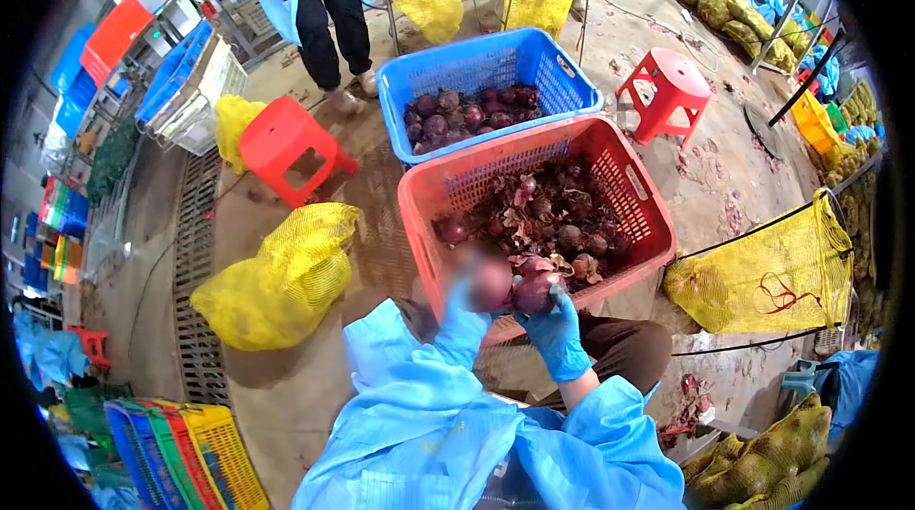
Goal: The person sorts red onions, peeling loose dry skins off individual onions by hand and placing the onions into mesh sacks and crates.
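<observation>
Both my hands wear blue gloves and are held over the near rim of a red basket (pixel 412 214). My left hand (pixel 461 317) is closed round a red onion (pixel 492 285); a blur covers part of its fingers. In my right hand (pixel 556 331) is another red onion (pixel 536 294), right beside the first one. Inside the red basket lie several red onions (pixel 570 239) among loose dry skins (pixel 519 224). Behind it, touching its far side, stands a blue basket (pixel 396 119) with cleaner-looking red onions (pixel 462 116).
A yellow mesh sack (pixel 276 276) lies at left, near a red stool (pixel 291 148). Another red stool (pixel 667 91) stands at right. A yellow mesh bag (pixel 762 272) hangs on a frame. A person (pixel 329 5) stands beyond the baskets. Stacked crates (pixel 186 453) occupy the lower left.
</observation>
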Demonstrator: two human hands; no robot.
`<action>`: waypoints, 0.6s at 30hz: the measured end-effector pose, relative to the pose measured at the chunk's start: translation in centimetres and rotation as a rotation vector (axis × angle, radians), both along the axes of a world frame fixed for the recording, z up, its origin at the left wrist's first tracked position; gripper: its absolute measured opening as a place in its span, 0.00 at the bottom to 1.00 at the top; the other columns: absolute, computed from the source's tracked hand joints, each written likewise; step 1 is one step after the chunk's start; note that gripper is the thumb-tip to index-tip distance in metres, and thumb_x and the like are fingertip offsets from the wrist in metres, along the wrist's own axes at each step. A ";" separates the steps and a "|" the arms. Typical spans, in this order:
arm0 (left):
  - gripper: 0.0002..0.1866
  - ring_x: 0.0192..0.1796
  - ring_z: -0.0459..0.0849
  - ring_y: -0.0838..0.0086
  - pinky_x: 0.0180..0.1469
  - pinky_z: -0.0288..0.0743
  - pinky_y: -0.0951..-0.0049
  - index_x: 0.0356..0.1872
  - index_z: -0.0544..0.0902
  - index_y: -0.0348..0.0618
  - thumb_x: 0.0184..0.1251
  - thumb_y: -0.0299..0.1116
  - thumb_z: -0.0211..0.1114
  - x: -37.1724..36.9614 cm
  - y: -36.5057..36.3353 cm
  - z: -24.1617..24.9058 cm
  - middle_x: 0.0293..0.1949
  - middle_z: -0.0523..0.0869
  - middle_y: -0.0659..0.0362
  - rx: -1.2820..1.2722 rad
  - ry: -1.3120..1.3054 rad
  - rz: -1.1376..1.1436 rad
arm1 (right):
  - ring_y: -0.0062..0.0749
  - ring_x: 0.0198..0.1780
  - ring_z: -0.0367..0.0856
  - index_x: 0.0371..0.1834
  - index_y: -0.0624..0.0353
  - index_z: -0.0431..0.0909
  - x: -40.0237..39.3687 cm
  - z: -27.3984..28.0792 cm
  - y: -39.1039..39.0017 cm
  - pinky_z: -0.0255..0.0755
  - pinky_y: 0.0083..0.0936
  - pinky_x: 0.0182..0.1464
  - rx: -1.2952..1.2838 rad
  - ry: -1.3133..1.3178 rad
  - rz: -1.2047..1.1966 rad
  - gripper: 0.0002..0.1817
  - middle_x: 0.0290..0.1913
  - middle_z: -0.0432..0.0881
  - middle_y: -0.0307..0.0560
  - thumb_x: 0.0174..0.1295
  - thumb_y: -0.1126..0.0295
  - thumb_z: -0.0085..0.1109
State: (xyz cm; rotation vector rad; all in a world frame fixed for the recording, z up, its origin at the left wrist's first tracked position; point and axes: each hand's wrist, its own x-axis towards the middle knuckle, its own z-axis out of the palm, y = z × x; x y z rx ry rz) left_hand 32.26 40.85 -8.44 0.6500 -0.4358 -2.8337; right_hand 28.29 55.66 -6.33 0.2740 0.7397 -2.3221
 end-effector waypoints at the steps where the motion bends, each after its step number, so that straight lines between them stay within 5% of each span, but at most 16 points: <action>1: 0.19 0.49 0.73 0.71 0.54 0.70 0.67 0.53 0.70 0.46 0.63 0.40 0.58 0.0 -0.1 0.0 0.48 0.73 0.61 0.018 -0.002 0.017 | 0.43 0.58 0.68 0.63 0.47 0.60 0.1 0.6 -0.1 0.67 0.48 0.56 0.004 0.101 0.035 0.33 0.59 0.67 0.45 0.54 0.55 0.60; 7: 0.15 0.44 0.75 0.72 0.50 0.72 0.68 0.49 0.72 0.46 0.64 0.40 0.58 1.0 -1.0 0.7 0.43 0.75 0.62 0.249 0.021 0.014 | 0.44 0.64 0.63 0.66 0.43 0.56 0.8 1.2 -0.7 0.63 0.53 0.61 0.013 0.284 0.048 0.36 0.63 0.62 0.44 0.53 0.63 0.61; 13: 0.14 0.43 0.77 0.71 0.48 0.75 0.64 0.47 0.74 0.47 0.64 0.40 0.58 1.5 -1.5 2.6 0.42 0.78 0.61 0.259 0.031 0.062 | 0.43 0.55 0.71 0.63 0.43 0.60 1.2 3.1 -2.5 0.70 0.48 0.54 -0.007 0.090 -0.026 0.30 0.58 0.68 0.46 0.58 0.54 0.56; 15: 0.15 0.43 0.78 0.71 0.47 0.76 0.64 0.48 0.74 0.47 0.64 0.41 0.57 1.6 -1.8 2.3 0.42 0.78 0.61 0.281 0.028 0.044 | 0.44 0.50 0.73 0.59 0.45 0.66 1.1 3.2 -2.4 0.72 0.45 0.49 -0.299 -0.294 -0.070 0.26 0.52 0.72 0.48 0.59 0.48 0.52; 17: 0.26 0.63 0.66 0.54 0.62 0.61 0.44 0.63 0.66 0.50 0.67 0.48 0.51 1.5 -2.3 0.1 0.63 0.66 0.52 0.306 0.029 0.022 | 0.49 0.53 0.72 0.59 0.50 0.64 -0.2 0.0 -1.3 0.69 0.52 0.53 -0.369 -0.410 -0.024 0.31 0.55 0.70 0.51 0.57 0.43 0.51; 18: 0.24 0.62 0.67 0.53 0.60 0.63 0.42 0.62 0.67 0.52 0.67 0.48 0.51 1.7 -2.7 0.0 0.62 0.67 0.52 0.458 0.244 -0.031 | 0.49 0.52 0.72 0.58 0.50 0.64 -1.0 -0.4 -1.3 0.70 0.52 0.52 -0.261 -0.380 -0.008 0.31 0.55 0.70 0.51 0.57 0.43 0.51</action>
